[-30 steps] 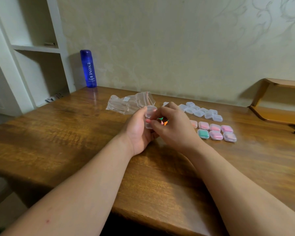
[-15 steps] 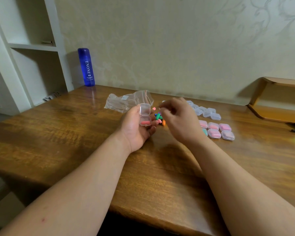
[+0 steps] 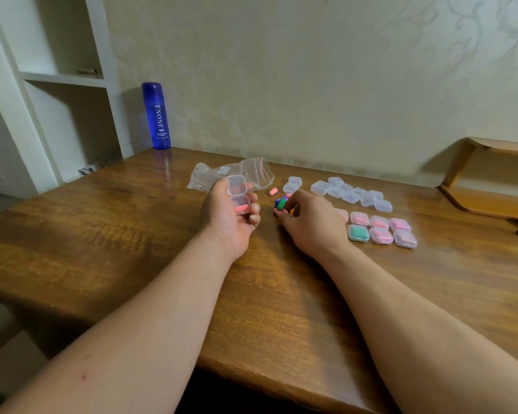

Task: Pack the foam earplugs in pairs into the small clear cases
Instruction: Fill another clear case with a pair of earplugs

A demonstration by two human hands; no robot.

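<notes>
My left hand [image 3: 228,218] holds a small clear case [image 3: 237,195] with its lid flipped up; one pink earplug [image 3: 243,208] lies in its lower half. My right hand [image 3: 310,222] rests palm down on the table, its fingertips in a small heap of coloured earplugs [image 3: 281,203]; whether it grips one is hidden. A single pink earplug [image 3: 273,191] lies apart behind the heap. Several filled cases [image 3: 380,230], pink and one green, sit in rows to the right. Several empty clear cases [image 3: 352,194] lie behind them.
A crumpled clear zip bag [image 3: 210,174] lies behind my left hand. A blue bottle [image 3: 156,116] stands at the table's far left corner by a white shelf unit [image 3: 57,79]. A wooden shelf piece [image 3: 488,201] lies at the far right.
My hands have parted. The right hand left the open case and dropped to the earplug heap on the table. The left hand keeps the case, now with one pink earplug showing inside.
</notes>
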